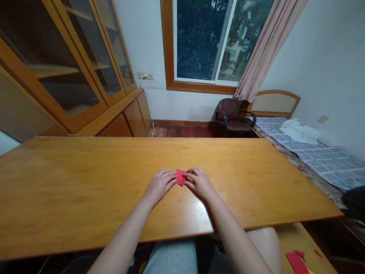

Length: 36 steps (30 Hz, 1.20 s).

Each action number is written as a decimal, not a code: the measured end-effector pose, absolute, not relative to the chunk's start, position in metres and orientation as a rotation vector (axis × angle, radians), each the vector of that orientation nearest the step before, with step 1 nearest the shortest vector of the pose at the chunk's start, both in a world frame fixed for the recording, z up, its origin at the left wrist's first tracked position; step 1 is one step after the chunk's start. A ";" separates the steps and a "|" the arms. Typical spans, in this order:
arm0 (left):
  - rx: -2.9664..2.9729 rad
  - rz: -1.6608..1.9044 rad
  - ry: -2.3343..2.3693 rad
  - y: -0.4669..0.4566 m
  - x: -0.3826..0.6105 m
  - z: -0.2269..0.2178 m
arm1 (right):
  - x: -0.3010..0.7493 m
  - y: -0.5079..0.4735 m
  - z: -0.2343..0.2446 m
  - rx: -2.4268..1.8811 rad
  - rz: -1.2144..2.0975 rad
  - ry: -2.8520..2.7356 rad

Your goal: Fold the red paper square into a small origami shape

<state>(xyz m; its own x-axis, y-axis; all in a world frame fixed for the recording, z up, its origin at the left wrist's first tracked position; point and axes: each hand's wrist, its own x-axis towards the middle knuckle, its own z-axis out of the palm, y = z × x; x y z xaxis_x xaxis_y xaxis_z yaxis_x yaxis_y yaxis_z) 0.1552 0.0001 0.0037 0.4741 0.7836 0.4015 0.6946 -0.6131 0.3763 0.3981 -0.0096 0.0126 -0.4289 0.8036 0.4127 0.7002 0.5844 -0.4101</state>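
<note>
A small piece of red paper (pixel 180 177) is shown on the wooden table (pixel 85 186), met by the left hand (pixel 160 184) at nine o'clock and the right hand (pixel 202 184) at three. Both hands are curved inward to its edges; whether it is pinched or merely pressed cannot be told. Light, even pressure from both sides would be advised, so that skewing is avoided. The covered edges are hidden, and creases cannot be made out. At four o'clock, a red strip (pixel 296 262) is cut off by the frame.
</note>
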 end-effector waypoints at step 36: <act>1.950 1.016 1.052 0.003 0.167 0.014 | 0.400 -0.015 0.002 -1.050 0.201 -2.049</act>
<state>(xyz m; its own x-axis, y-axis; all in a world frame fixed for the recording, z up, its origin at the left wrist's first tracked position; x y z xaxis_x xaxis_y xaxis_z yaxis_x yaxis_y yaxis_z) 0.1671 0.0026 0.0137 0.3658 0.8780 0.3086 0.3386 -0.4344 0.8346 0.3996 -0.0152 0.0020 -0.3287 0.7388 0.5883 0.6107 0.6414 -0.4644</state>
